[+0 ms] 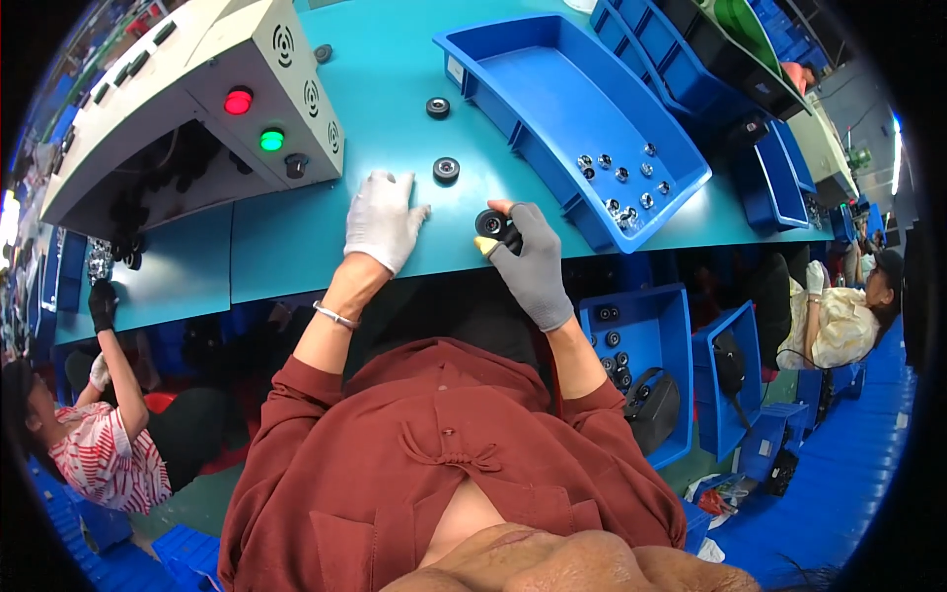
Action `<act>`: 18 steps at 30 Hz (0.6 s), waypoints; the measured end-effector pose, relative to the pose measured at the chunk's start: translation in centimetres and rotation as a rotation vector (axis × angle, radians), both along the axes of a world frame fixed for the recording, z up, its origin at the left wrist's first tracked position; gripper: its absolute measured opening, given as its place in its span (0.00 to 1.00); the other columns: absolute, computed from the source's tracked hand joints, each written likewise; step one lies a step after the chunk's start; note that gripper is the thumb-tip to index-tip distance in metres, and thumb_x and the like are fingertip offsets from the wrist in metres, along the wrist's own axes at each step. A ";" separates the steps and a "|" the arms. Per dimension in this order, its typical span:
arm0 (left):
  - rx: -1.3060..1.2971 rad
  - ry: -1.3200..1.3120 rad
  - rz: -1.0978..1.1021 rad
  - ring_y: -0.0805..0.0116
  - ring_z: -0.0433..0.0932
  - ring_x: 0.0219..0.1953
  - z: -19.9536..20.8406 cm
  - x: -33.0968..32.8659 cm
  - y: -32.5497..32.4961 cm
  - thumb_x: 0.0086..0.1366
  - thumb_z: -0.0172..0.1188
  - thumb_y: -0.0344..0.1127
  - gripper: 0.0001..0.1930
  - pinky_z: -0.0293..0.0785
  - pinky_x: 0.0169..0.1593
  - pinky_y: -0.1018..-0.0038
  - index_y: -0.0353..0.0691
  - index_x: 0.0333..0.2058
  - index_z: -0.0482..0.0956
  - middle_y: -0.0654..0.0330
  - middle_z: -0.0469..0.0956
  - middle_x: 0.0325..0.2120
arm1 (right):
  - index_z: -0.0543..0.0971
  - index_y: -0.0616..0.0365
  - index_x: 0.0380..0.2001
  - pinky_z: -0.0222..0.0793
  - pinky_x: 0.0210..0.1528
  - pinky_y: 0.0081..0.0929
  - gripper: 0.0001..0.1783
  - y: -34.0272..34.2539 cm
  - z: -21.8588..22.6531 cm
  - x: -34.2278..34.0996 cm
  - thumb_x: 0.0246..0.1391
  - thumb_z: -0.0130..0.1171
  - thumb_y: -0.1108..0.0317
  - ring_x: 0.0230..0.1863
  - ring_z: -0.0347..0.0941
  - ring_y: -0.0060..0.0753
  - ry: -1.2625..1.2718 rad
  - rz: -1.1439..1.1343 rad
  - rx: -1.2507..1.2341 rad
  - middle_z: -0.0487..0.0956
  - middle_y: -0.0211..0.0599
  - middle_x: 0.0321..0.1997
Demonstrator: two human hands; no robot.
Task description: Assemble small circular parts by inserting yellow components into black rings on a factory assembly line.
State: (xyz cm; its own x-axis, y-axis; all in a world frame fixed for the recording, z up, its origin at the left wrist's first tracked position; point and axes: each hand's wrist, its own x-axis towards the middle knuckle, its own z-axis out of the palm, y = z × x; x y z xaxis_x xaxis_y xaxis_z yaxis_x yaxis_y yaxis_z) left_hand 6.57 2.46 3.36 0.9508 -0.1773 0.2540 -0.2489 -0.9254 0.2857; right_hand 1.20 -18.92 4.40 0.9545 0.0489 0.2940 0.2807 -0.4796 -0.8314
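Note:
My right hand [533, 261], in a grey glove with bare or yellow-covered fingertips, grips a small black wheel [491, 224] between thumb and fingers above the table's near edge. Another dark round part shows against its palm, partly hidden by the fingers. My left hand [383, 222], in a whitish glove, rests on the teal table [296, 242] with its thumb apart and nothing visible in it. Just beyond it lies a loose black wheel with a silvery centre [446, 171]. A second wheel [438, 108] lies farther back.
A white machine [207, 109] with red and green lights stands at the left. At the right, a blue tray [552, 79] holds several shiny chrome parts. Below the table edge, a blue bin [641, 326] contains wheels and a dark bag. Co-workers sit at both sides.

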 end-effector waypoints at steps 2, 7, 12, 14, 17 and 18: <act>0.005 -0.090 0.022 0.50 0.74 0.52 -0.6 0.1 -0.2 0.58 0.70 0.39 0.23 0.71 0.54 0.60 0.41 0.52 0.80 0.50 0.76 0.50 | 0.79 0.62 0.49 0.70 0.38 0.23 0.22 0.1 -0.2 0.2 0.47 0.67 0.76 0.34 0.73 0.28 0.007 0.012 0.025 0.75 0.38 0.40; -0.476 -0.094 -0.046 0.61 0.78 0.45 -0.5 -2.6 -1.6 0.58 0.71 0.33 0.23 0.74 0.51 0.66 0.39 0.52 0.80 0.52 0.81 0.45 | 0.78 0.62 0.49 0.71 0.37 0.26 0.22 0.2 -0.2 -0.1 0.47 0.65 0.78 0.33 0.74 0.31 0.037 0.014 0.096 0.74 0.39 0.41; -1.305 0.507 -0.061 0.75 0.80 0.31 -1.5 -5.1 -4.6 0.64 0.66 0.29 0.15 0.77 0.35 0.78 0.30 0.48 0.80 0.57 0.84 0.36 | 0.77 0.63 0.52 0.74 0.46 0.27 0.24 0.5 0.4 -1.2 0.48 0.57 0.80 0.40 0.78 0.34 -0.173 0.161 -0.017 0.76 0.40 0.47; -1.375 0.404 -0.058 0.77 0.80 0.29 -1.4 -5.7 -4.9 0.66 0.63 0.26 0.12 0.77 0.34 0.80 0.29 0.47 0.80 0.59 0.83 0.33 | 0.78 0.64 0.52 0.74 0.49 0.28 0.24 0.8 -0.2 -1.7 0.48 0.55 0.82 0.42 0.79 0.38 -0.122 0.129 0.084 0.78 0.43 0.45; -1.347 0.466 -0.079 0.76 0.80 0.30 -1.0 -6.3 -5.1 0.65 0.64 0.26 0.11 0.77 0.34 0.79 0.29 0.46 0.81 0.59 0.84 0.33 | 0.80 0.66 0.47 0.74 0.48 0.27 0.21 0.6 -0.7 -2.1 0.47 0.54 0.82 0.41 0.79 0.41 0.008 0.082 0.267 0.78 0.44 0.40; -1.381 0.444 -0.074 0.76 0.80 0.30 -1.2 -6.6 -5.2 0.65 0.63 0.25 0.10 0.77 0.33 0.79 0.29 0.45 0.81 0.59 0.84 0.33 | 0.81 0.66 0.46 0.74 0.46 0.27 0.20 0.8 -0.8 -2.4 0.46 0.54 0.83 0.40 0.79 0.42 -0.005 0.054 0.247 0.78 0.44 0.38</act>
